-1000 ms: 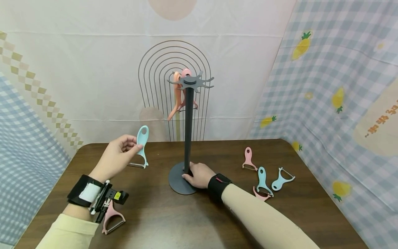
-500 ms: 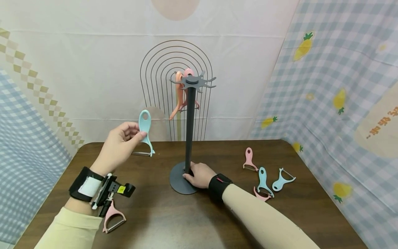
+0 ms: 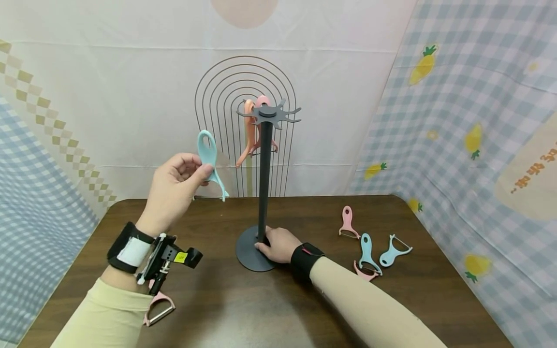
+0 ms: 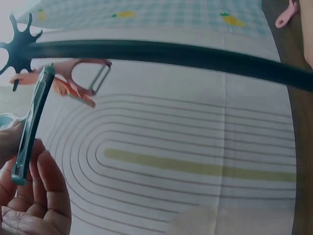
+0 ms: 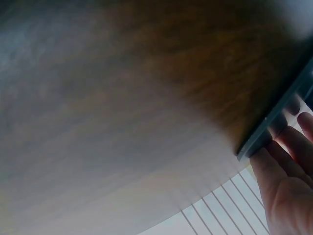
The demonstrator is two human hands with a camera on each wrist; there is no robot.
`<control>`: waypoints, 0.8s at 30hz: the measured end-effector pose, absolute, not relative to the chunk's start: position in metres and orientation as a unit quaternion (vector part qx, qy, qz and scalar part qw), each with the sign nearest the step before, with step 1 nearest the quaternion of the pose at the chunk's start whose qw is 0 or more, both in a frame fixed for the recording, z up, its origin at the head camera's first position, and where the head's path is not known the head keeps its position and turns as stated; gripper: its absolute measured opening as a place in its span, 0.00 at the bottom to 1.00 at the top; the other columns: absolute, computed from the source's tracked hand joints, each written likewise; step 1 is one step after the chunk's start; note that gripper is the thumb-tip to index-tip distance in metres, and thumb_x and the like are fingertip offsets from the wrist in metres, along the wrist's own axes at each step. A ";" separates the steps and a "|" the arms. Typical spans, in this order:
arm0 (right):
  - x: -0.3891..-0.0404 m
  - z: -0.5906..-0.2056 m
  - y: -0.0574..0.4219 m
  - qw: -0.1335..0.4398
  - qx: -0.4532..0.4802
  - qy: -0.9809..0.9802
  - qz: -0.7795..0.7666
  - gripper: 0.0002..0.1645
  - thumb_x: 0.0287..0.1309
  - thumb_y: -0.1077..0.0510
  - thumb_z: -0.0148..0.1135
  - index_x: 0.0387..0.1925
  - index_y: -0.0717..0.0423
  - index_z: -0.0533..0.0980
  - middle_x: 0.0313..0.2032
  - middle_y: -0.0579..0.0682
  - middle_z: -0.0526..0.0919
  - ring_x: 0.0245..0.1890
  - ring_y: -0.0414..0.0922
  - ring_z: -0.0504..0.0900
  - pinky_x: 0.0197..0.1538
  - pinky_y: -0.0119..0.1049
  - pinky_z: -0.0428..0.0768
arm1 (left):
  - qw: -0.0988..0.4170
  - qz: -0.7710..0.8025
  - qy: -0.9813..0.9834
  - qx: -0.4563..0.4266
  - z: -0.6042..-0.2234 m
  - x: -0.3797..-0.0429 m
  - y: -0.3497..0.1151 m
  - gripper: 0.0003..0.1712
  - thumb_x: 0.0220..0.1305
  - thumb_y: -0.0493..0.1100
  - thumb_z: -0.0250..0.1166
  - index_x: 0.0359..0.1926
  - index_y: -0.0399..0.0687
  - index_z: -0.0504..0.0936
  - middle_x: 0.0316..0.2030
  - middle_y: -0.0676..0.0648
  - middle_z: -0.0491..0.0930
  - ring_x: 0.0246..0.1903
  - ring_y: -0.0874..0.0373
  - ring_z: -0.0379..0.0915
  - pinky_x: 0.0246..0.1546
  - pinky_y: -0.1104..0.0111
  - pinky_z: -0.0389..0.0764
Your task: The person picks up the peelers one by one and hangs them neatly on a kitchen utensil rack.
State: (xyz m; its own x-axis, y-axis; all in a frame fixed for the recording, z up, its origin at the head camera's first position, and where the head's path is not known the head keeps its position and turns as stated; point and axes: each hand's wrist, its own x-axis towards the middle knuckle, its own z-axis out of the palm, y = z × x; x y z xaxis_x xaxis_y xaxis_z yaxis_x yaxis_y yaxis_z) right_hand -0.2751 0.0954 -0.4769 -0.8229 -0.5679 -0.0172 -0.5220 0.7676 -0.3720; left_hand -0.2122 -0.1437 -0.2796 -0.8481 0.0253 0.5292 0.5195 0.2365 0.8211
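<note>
My left hand [image 3: 171, 186] pinches a light blue peeler [image 3: 207, 151] by its handle, thumb in front, raised above the table and left of a dark grey hook stand [image 3: 264, 179]. The peeler's holed end points up; in the left wrist view its blade head [image 4: 33, 122] shows edge-on. Around the foot of the stand's pole, my right hand [image 3: 283, 245] grips with thumb and fingers, low over the round base [image 3: 252, 258]. An orange peeler [image 3: 250, 128] and a pink peeler [image 3: 263, 100] hang from hooks at the back left of the stand's top.
On the table's right lie a pink peeler [image 3: 347, 220], two light blue peelers [image 3: 367, 249] and another pink one, partly covered. One more pink peeler [image 3: 150, 309] lies beneath my left wrist. Patterned cloth [image 3: 339, 96] rises behind the wooden table [image 3: 226, 309].
My left hand has risen with the light blue peeler and shifted slightly right, toward the stand; the peeler has turned somewhat. My right hand stays at the stand's foot.
</note>
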 end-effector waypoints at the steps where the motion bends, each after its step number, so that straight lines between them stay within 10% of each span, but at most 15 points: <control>1: -0.275 -0.477 0.095 0.065 -0.291 0.938 -0.178 0.26 0.68 0.43 0.55 0.59 0.54 0.73 0.46 0.51 0.84 0.44 0.43 0.82 0.50 0.37 0.78 | 0.214 -0.593 -0.755 -0.179 -0.277 -0.211 -0.142 0.10 0.66 0.37 0.63 0.43 0.32 0.75 0.32 0.44 0.81 0.30 0.62 0.78 0.35 0.71 0.81; 24: -0.278 -0.483 0.096 0.058 -0.296 0.936 -0.181 0.24 0.68 0.43 0.55 0.57 0.53 0.74 0.46 0.50 0.84 0.43 0.43 0.83 0.49 0.37 0.78 | 0.233 -0.626 -0.719 -0.190 -0.268 -0.227 -0.125 0.14 0.66 0.45 0.65 0.45 0.39 0.80 0.36 0.46 0.83 0.35 0.55 0.79 0.37 0.70 0.80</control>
